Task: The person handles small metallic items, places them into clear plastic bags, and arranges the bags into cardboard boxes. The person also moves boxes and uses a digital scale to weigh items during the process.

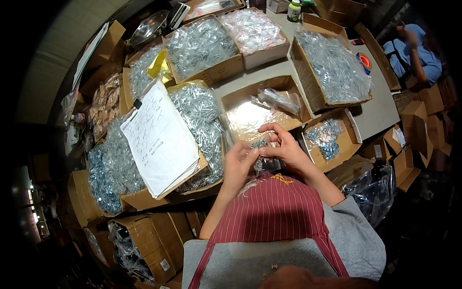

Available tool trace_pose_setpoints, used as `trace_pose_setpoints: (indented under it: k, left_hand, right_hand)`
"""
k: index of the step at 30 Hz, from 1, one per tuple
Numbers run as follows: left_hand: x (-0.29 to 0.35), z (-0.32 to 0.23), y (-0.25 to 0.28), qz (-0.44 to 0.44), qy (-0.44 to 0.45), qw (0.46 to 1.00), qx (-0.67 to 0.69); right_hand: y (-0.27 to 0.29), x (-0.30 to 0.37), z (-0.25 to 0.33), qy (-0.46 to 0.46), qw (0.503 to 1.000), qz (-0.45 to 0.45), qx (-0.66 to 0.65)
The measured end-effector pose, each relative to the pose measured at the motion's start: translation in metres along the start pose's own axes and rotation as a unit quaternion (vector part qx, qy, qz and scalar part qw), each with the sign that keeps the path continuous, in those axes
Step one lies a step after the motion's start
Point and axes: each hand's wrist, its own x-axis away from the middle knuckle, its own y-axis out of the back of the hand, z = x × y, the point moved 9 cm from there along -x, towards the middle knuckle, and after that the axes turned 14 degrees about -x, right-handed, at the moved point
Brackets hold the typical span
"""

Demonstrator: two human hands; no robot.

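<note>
From here I see a small clear bag of grey metal parts (260, 143) held before the striped apron (276, 209); the left hand (238, 161), nearly closed, pinches one side; the right hand (283, 144), loosely curled, pinches the other; a shallow cardboard box (240, 118) sits just beyond; a clipboard (159, 137) lies leftward on packet-filled boxes (199, 111).

There were two bare hands, one left hand (237, 166) and one right hand (285, 145), one striped apron (272, 212), one stack of papers (161, 139), one black clip (137, 103), one green-labelled bottle (294, 11), one orange tape roll (365, 60) and one co-worker (425, 54) in blue.
</note>
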Motion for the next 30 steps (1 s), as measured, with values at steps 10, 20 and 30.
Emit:
trace_pose_setpoints:
  k: [10,20,30]
  left_hand:
    - [-0.001,-0.003,0.006,-0.008,0.010,1.000,0.010]
    - [-0.002,-0.003,0.002,0.017,0.018,0.998,0.060]
    - [-0.003,-0.004,0.012,-0.004,0.021,1.000,-0.014]
  right_hand:
    - [-0.007,0.004,0.012,-0.006,0.999,-0.017,-0.052]
    - [-0.007,0.001,0.010,0.056,0.997,-0.032,-0.033]
    - [-0.001,-0.001,0.013,0.071,0.997,-0.027,-0.010]
